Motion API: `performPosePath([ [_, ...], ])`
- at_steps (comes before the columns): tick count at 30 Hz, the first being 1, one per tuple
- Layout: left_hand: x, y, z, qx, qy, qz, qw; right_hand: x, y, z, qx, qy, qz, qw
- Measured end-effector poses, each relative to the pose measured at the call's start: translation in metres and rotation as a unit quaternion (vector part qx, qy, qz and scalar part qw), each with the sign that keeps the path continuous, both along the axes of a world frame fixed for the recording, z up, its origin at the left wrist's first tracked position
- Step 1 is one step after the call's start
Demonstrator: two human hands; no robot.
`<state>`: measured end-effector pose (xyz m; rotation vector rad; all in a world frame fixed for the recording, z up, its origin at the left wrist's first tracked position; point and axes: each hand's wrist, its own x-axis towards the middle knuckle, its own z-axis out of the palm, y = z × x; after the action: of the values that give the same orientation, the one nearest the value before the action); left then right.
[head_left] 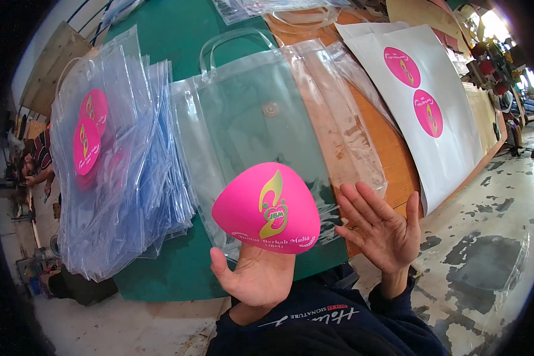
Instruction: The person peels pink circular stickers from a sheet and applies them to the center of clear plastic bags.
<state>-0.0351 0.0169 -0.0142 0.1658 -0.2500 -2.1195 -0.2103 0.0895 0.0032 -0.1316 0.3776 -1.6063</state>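
Observation:
A large pink sticker [243,204] with a yellow-green emblem covers the fingers of my left hand [261,279] and bows outward over them. The left thumb stands apart to the side, and the fingers behind the sticker are hidden. My right hand [382,234] is empty, palm up with fingers stretched out, just right of the sticker. Beyond both hands a clear plastic bag [243,118] with looped handles and a round snap button lies flat, partly behind the sticker.
A thick stack of clear plastic bags [124,196] with pink stickers lies at the left. White sticker sheets [445,160] with two pink stickers lie at the right. The tabletop has a green part [154,285] and an orange-brown part [400,172]. Another person [41,157] is at far left.

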Motion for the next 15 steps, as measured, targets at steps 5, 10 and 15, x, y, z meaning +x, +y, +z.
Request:
performPosePath([
  [5,0.000,-0.001,-0.003,-0.001,0.025,-0.010,1.000,0.000,0.000,-0.003,-0.013,0.034,0.016,0.999],
  [10,0.003,-0.002,0.006,0.003,-0.030,-0.009,1.000,0.000,0.014,-0.009,0.102,0.214,0.028,0.971],
  [15,0.001,-0.005,-0.006,0.008,-0.024,0.007,1.000,0.018,0.013,-0.025,0.075,0.391,-0.052,0.916],
])
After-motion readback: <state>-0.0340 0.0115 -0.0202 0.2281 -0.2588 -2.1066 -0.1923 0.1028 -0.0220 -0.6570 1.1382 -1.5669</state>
